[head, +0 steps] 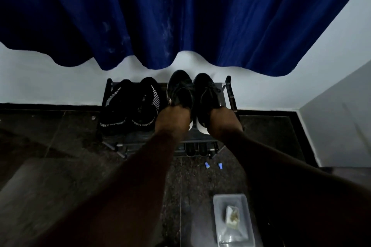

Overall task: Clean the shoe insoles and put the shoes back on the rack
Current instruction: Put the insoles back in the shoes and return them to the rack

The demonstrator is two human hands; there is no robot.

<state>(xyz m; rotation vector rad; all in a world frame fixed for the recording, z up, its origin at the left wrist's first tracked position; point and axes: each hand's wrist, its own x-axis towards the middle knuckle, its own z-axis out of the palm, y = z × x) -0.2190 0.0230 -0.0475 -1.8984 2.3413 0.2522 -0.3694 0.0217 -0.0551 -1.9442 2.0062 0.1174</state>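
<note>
Two black lace-up shoes with white soles stand side by side on the right half of a dark metal shoe rack [229, 90]. My left hand [174, 116] grips the heel opening of the left shoe [179, 84]. My right hand [222, 119] grips the heel opening of the right shoe [204, 86]. My fingers reach down inside the shoes and are hidden there. The insoles are out of sight.
A pair of black knit sport shoes [130, 106] fills the rack's left half. A blue curtain [180, 16] hangs above, against a white wall. On the dark floor lie two small blue caps [213, 165] and a clear tray [232, 220] holding a crumpled wipe.
</note>
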